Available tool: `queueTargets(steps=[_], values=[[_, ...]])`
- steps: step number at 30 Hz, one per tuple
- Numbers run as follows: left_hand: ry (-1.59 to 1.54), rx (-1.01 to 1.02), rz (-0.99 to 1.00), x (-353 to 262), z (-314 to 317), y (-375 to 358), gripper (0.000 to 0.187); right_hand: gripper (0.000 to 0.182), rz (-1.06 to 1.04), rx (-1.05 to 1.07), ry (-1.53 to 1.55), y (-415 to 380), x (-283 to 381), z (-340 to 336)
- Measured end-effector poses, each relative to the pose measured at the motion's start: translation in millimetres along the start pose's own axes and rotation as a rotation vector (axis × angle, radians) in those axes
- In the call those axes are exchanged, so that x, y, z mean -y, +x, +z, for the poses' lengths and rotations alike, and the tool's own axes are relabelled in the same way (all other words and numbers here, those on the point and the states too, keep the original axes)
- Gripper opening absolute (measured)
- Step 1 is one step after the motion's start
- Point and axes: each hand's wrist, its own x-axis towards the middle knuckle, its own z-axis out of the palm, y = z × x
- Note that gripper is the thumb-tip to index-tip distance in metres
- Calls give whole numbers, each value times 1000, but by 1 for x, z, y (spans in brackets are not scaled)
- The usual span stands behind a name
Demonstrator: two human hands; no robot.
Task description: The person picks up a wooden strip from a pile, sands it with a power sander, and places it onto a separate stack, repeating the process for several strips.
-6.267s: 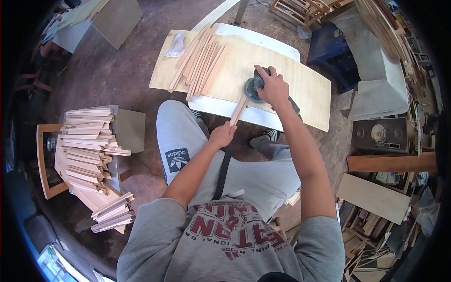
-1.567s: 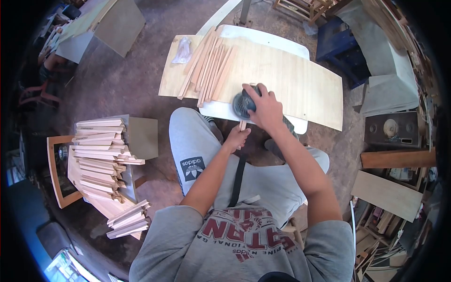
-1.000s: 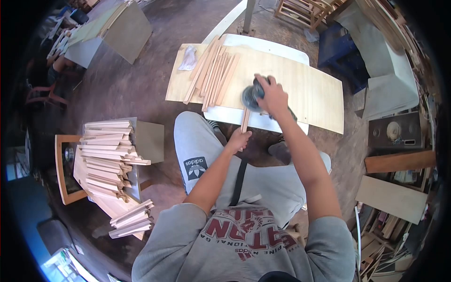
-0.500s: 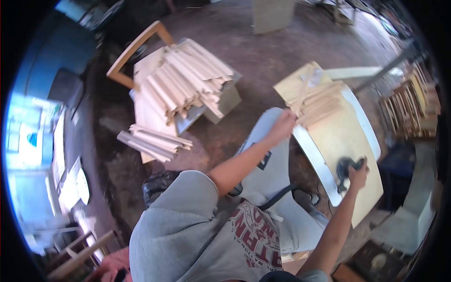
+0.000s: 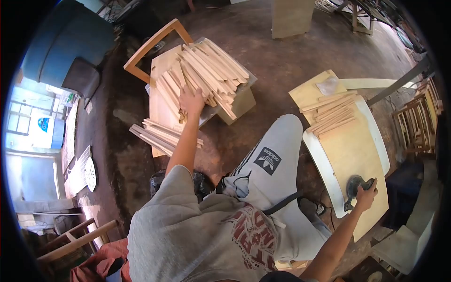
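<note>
My left hand [image 5: 191, 101] is on the large pile of thin wooden strips [image 5: 211, 66], its fingers closing over strips at the near left part of the pile. The strips lie side by side on a wooden board on a chair with a curved wooden back. My right hand [image 5: 366, 195] is wrapped round a dark power sander [image 5: 356, 187], which rests on the pale wooden board [image 5: 345, 155] at my right. A smaller bunch of strips [image 5: 331, 113] lies across the far end of that board. The contact between my left fingertips and the strips is partly hidden.
A few more strips [image 5: 157, 136] lie at the near edge of the left board. The chair's back [image 5: 150, 44] rises behind the pile. A cable [image 5: 332, 218] hangs near the sander. Stacked wooden frames [image 5: 418, 117] stand far right; a panel [image 5: 292, 19] stands upright at the back.
My left hand has moved left, from the strips on the right board to the big pile. My right hand keeps hold of the sander. The view has shifted slightly.
</note>
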Motion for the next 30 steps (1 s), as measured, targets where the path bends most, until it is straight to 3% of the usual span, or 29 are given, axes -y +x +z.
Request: queueTargets(steps=[1, 5, 6, 9, 11, 13, 16, 20, 23, 30], values=[[-1, -118, 113, -17, 17, -19, 66, 94, -6, -7, 9, -1, 1, 4], [-232, 72, 336, -142, 55, -97, 67, 92, 24, -14, 6, -11, 19, -9], [-259, 6, 394, -170, 72, -115, 59, 91, 26, -18, 13, -14, 22, -13], [-567, 371, 493, -237, 116, -161, 50, 88, 37, -38, 20, -19, 28, -13], [-505, 943, 391, -292, 111, -203, 43, 87, 57, -41, 22, -22, 33, -20], [-166, 1208, 665, -324, 135, -237, 48, 86, 63, -29, 35, -23, 32, -23], [5, 1004, 705, -323, 181, -288, 54, 86, 82, -22, 22, -25, 31, -27], [-2, 1000, 733, -327, 178, -292, 57, 87, 98, -26, 33, -31, 26, -30], [121, 924, 977, -327, 157, -295, 58, 86, 94, -40, 56, -33, 27, -29], [92, 881, 1092, -317, 176, -300, 36, 87, 78, -40, 92, -28, 36, -32]])
